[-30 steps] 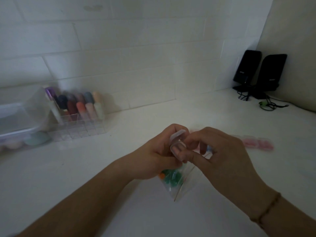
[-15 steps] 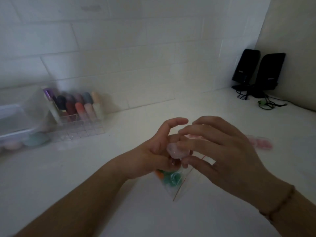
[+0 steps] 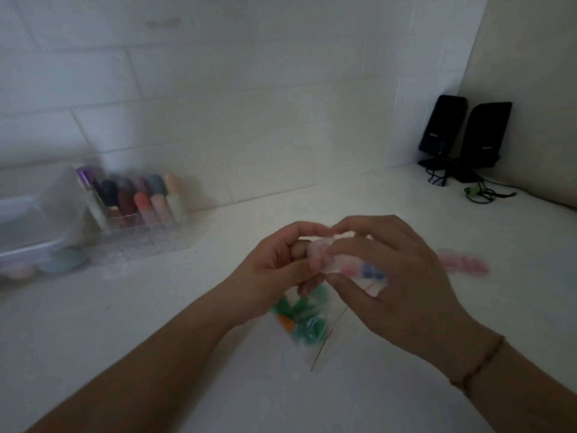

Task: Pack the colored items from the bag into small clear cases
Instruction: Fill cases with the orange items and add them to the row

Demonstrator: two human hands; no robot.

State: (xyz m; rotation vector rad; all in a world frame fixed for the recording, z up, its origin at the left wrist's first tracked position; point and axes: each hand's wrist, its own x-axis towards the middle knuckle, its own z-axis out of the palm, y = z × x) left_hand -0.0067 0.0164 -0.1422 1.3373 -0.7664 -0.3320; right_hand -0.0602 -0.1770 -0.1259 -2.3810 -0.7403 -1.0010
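Bag: one clear zip bag (image 3: 315, 335) with a red seal line hangs below the two hands; it holds several green pieces and one orange piece, too blurred to count exactly.
Left hand: the left hand (image 3: 274, 270) has its fingers curled, thumb and fingertips pinching a small clear case (image 3: 331, 256) against the other hand.
Right hand: the right hand (image 3: 393, 276) closes its fingers over the same case; pink and blue show inside it. A thin bracelet (image 3: 477, 364) circles the wrist.
Counter: one pink strip of cases (image 3: 462, 264) lies just right of the hands.
Far left: one clear organiser (image 3: 140, 242) holds about a dozen coloured tubes, blurred.
Far right: two black speakers (image 3: 465, 135) stand in the corner.
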